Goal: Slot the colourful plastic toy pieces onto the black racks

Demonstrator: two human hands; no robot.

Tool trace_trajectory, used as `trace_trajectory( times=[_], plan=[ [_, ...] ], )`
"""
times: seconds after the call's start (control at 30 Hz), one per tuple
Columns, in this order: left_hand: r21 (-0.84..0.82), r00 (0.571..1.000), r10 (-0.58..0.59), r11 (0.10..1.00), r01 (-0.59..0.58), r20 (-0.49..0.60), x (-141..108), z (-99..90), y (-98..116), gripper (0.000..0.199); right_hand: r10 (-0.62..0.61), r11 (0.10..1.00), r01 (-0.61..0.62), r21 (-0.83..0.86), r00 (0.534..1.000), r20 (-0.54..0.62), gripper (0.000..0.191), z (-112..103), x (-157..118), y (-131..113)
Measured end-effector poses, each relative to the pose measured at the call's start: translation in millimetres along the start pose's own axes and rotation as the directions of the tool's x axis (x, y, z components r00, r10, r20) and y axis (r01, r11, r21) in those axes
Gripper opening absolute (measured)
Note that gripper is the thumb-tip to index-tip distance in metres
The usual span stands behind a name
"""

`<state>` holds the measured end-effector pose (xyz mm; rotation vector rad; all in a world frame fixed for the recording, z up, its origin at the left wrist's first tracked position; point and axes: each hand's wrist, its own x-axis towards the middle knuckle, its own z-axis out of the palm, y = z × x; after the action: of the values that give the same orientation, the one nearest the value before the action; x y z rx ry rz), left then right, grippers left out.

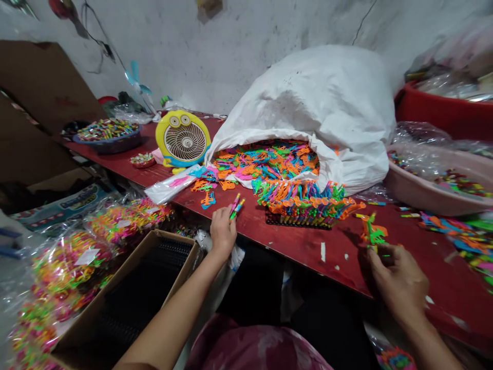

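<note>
My left hand, at the table's front edge, is closed on a few small striped tubes in pink, yellow and green. My right hand pinches a small plastic toy with green, orange and yellow parts, just above the red table. Between the hands stands a black rack filled with rows of upright colourful plastic toys. Behind it lies a white sack, its mouth open on a heap of loose flat plastic pieces. Some pieces spill out left of the rack.
A yellow fan and a bowl of small tubes stand at left. Below, a carton holds black racks, beside bags of colourful toys. At right are a pink basin, a red tub and loose pieces.
</note>
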<state>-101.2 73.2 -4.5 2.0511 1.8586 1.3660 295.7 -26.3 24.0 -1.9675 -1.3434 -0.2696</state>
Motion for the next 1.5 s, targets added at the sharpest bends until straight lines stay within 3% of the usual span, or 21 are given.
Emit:
trace_trajectory(
  times=[0.1, 0.17, 0.3, 0.37, 0.47, 0.57, 0.7, 0.8, 0.9, 0.97, 1.03, 1.1, 1.17, 1.27, 1.33, 1.43, 1.5],
  plan=[
    [0.112, 0.997, -0.077, 0.991, 0.077, -0.001, 21, 8.5, 12, 0.040, 0.148, 0.980, -0.155, 0.124, 0.987, 0.062, 0.039, 10, 8, 4],
    [0.130, 0.998, -0.057, 0.990, 0.060, -0.027, 29, 14.6, 26, 0.047, 0.246, 0.931, -0.262, 0.252, 0.965, 0.096, 0.038, 17, 10, 4],
    [-0.124, 0.992, 0.123, 0.984, -0.124, -0.017, 18, 30.6, 51, 0.046, 0.332, 0.862, -0.346, 0.371, 0.938, 0.103, 0.046, 25, 13, -2],
    [-0.314, 0.993, 0.089, 0.947, -0.062, 0.074, 10, 40.9, 60, 0.044, 0.322, 0.870, -0.348, 0.348, 0.938, 0.130, 0.046, 26, 17, -4],
    [-0.469, 0.967, -0.103, 0.859, 0.204, 0.232, 5, 53.8, 70, 0.048, 0.277, 0.916, -0.309, 0.256, 0.949, 0.152, 0.046, 29, 26, 0],
    [-0.422, 0.933, -0.232, 0.843, 0.335, 0.276, 5, 58.0, 83, 0.053, 0.168, 0.976, -0.179, 0.120, 0.981, 0.096, 0.045, 33, 36, 11],
    [-0.399, 0.915, -0.274, 0.835, 0.379, 0.297, -14, 56.9, 108, 0.054, 0.068, 0.997, -0.067, 0.034, 0.997, -0.021, 0.049, 32, 39, 19],
    [-0.491, 0.920, -0.206, 0.796, 0.355, 0.332, -46, 55.0, 129, 0.058, 0.071, 0.997, -0.068, 0.032, 0.994, -0.088, 0.052, 21, 28, 11],
    [-0.523, 0.910, -0.069, 0.800, 0.295, 0.408, -75, 48.1, 147, 0.071, 0.072, 0.988, -0.052, 0.143, 0.988, -0.139, 0.048, 8, 3, -6],
    [-0.555, 0.888, 0.064, 0.801, 0.226, 0.455, -88, 41.8, 152, 0.075, 0.068, 0.957, -0.036, 0.289, 0.992, -0.105, 0.042, 2, -17, -19],
    [-0.585, 0.884, 0.171, 0.800, 0.134, 0.436, -93, 37.0, 151, 0.063, 0.058, 0.907, -0.051, 0.418, 0.998, -0.006, 0.040, -1, -36, -31],
    [-0.567, 0.920, 0.152, 0.819, 0.087, 0.361, -91, 36.3, 147, 0.037, 0.036, 0.866, -0.078, 0.494, 0.995, 0.095, 0.042, 0, -48, -41],
    [-0.530, 0.966, 0.031, 0.840, 0.114, 0.256, -83, 40.9, 142, 0.022, 0.017, 0.855, -0.080, 0.513, 0.992, 0.126, 0.045, 3, -51, -49],
    [-0.529, 0.982, -0.061, 0.836, 0.148, 0.178, -62, 56.2, 139, 0.049, 0.005, 0.869, -0.042, 0.494, 0.997, 0.076, 0.046, 11, -44, -57],
    [-0.562, 0.960, 0.026, 0.815, 0.140, 0.277, -46, 67.7, 141, 0.059, 0.016, 0.877, -0.038, 0.479, 0.999, 0.050, 0.045, 16, -38, -61],
    [-0.577, 0.886, 0.144, 0.801, 0.157, 0.441, -31, 79.3, 147, 0.041, 0.070, 0.889, -0.079, 0.452, 0.997, 0.036, 0.046, 22, -34, -65],
    [-0.536, 0.878, 0.147, 0.833, 0.139, 0.456, -27, 82.4, 151, 0.033, 0.094, 0.896, -0.100, 0.432, 0.995, 0.036, 0.046, 24, -34, -66]
  ],
)
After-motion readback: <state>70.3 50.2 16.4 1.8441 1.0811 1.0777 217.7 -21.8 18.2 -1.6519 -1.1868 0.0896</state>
